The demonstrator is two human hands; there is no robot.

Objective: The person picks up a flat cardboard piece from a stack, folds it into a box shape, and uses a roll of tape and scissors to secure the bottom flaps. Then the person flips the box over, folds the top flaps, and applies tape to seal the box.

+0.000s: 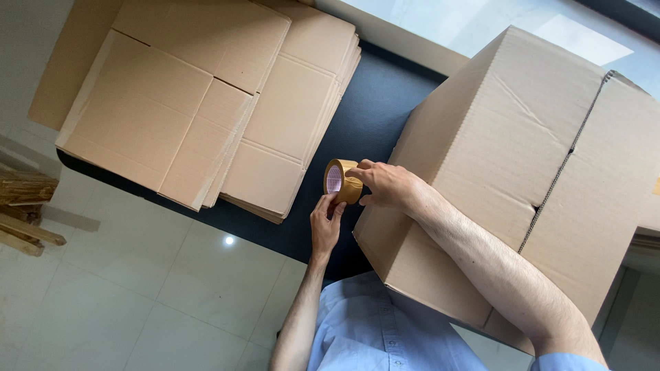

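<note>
Right hand gripping tape roll, left hand touching it, beside cardboard box

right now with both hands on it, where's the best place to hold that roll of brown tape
Hold the tape roll across its flat side faces, coming from the big box side as the right hand does. The roll stands on edge with its hole facing out, leaving the outer band free for the left hand to touch from below.

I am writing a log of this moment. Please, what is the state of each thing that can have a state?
Tape roll: held in the right hand, off the table.
Left hand: fingertips touching the roll's edge.
Large box: assembled, top flaps closed, seam untaped.
Flat cartons: folded flat, stacked on the dark table.
</note>
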